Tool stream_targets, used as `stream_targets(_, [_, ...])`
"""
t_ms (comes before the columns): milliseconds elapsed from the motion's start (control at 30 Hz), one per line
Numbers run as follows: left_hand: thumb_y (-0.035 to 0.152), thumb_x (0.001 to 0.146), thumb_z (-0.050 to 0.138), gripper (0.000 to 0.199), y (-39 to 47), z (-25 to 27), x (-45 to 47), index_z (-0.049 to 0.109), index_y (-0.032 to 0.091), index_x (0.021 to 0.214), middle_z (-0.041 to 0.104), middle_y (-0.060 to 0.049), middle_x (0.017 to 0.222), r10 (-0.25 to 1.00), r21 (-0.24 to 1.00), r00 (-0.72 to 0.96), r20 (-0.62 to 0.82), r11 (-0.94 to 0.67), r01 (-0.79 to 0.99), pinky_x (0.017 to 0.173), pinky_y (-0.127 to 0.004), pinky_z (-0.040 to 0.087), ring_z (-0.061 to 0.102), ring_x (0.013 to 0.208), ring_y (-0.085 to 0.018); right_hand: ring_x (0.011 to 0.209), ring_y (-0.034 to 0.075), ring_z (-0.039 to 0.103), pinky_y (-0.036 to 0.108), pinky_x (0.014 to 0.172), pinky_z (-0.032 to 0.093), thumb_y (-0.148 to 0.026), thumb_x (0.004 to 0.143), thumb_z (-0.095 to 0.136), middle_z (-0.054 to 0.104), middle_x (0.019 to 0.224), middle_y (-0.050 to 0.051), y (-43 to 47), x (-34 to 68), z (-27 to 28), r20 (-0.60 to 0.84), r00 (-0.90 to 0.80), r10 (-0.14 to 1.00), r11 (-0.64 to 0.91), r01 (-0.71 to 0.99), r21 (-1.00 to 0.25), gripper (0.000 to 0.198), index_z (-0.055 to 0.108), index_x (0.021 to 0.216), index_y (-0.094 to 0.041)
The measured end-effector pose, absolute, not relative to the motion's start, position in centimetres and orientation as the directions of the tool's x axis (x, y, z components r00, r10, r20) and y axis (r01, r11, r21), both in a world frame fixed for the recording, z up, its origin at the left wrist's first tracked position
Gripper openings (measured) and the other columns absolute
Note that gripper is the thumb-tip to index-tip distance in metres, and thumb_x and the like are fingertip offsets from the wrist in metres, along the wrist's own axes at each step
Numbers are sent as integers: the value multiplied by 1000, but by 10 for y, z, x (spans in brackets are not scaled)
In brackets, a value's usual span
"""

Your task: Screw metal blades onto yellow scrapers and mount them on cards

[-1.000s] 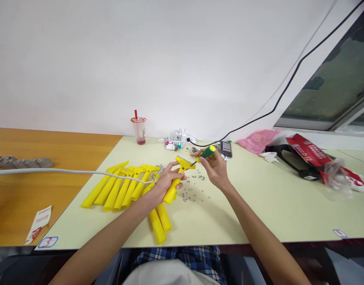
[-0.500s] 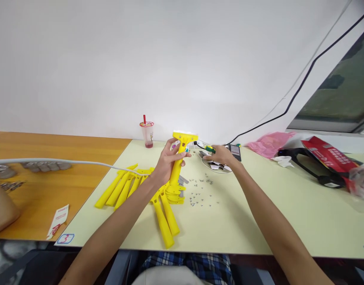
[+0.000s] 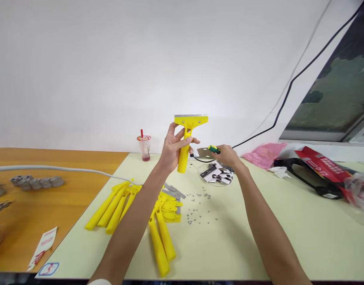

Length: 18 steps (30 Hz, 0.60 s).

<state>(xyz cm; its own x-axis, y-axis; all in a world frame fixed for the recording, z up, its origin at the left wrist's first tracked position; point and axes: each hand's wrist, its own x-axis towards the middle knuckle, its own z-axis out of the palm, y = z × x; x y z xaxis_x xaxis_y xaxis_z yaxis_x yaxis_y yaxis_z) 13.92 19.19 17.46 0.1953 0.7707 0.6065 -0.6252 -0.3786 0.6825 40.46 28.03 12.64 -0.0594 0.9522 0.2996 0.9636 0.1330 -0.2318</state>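
Observation:
My left hand (image 3: 170, 149) is closed round the neck of a yellow scraper (image 3: 191, 120), which stands upright above the table. A metal blade edge shows along its top, and two screws sit in the head. My right hand (image 3: 228, 156) grips a screwdriver (image 3: 214, 149) with a green and yellow handle, apart from the scraper; its shaft cannot be made out. Below, yellow scraper handles (image 3: 161, 247) lie in a loose group beside yellow head plates (image 3: 171, 210) and grey blades (image 3: 173, 191). Many small screws (image 3: 193, 217) are scattered to their right.
Behind the screws lies a pile of black and white pieces (image 3: 219, 174) ringed by a white cable. A drink cup (image 3: 145, 148) stands by the wall. Pink plastic (image 3: 266, 154) and a black tool with a red card (image 3: 321, 162) are at right. A white cable (image 3: 65, 170) crosses the left side.
My left hand has lifted the scraper higher, its head now larger and facing me. My right hand has risen slightly with the screwdriver. The camera view has tilted upward.

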Motion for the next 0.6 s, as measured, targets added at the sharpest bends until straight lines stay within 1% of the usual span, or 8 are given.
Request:
stream_targets(133, [29,82,95,61,196,178,137,54,31,127,70,-4,129,772,679,142,619,-435,-592,58,-24,54,81,102,-24,64,15,46,29,59,33,-49,95,63,56,67,-1,249,404,171,349,-136,927,253,914,-316,35,66,77,-19])
stream_targets(200, [32,82,95,58,197,177,134,57,29,126,70,-6,132,779,701,143,611,-448,-554,59,-25,55,80,102,-24,61,13,39,30,56,29,-52,92,67,48,63,-3,231,399,183,360,-170,918,324,844,-429,38,61,72,-20])
stream_targets(233, [33,83,95,57,197,177,133,58,28,125,70,-6,133,784,712,141,605,-452,-538,59,-24,55,80,102,-24,61,13,38,30,56,29,-53,91,69,48,63,-3,224,395,186,361,-200,911,364,800,-476,39,62,72,-20])
stream_targets(333, [38,82,96,56,197,175,129,60,26,124,71,-8,137,807,737,113,579,-460,-495,59,-24,56,80,102,-23,68,15,46,30,61,34,-53,92,72,60,70,-2,209,385,189,367,-314,876,476,682,-555,36,70,78,-20])
stream_targets(400, [42,84,95,52,197,175,127,63,24,122,73,-9,136,822,739,65,565,-469,-484,60,-24,56,80,102,-23,72,17,51,30,64,37,-52,93,72,66,75,-1,206,381,188,371,-350,860,508,649,-566,34,72,81,-21])
stream_targets(467, [43,86,94,47,197,176,126,66,23,118,75,-9,132,830,721,2,558,-484,-497,64,-25,57,80,104,-23,72,17,51,30,65,38,-52,94,72,68,76,0,204,378,187,370,-365,854,519,647,-558,33,72,81,-21])
stream_targets(533, [42,86,95,45,197,179,125,69,23,117,77,-7,127,827,686,-57,559,-500,-530,73,-26,60,80,109,-23,69,17,52,31,64,37,-51,94,72,69,76,0,201,376,187,371,-382,846,532,652,-541,33,72,80,-21])
stream_targets(600, [39,86,96,45,194,182,124,70,24,120,78,-7,126,821,649,-77,565,-500,-573,88,-29,61,79,118,-25,67,16,50,31,62,36,-49,96,70,69,74,0,195,374,187,364,-408,838,545,658,-519,34,70,76,-21])
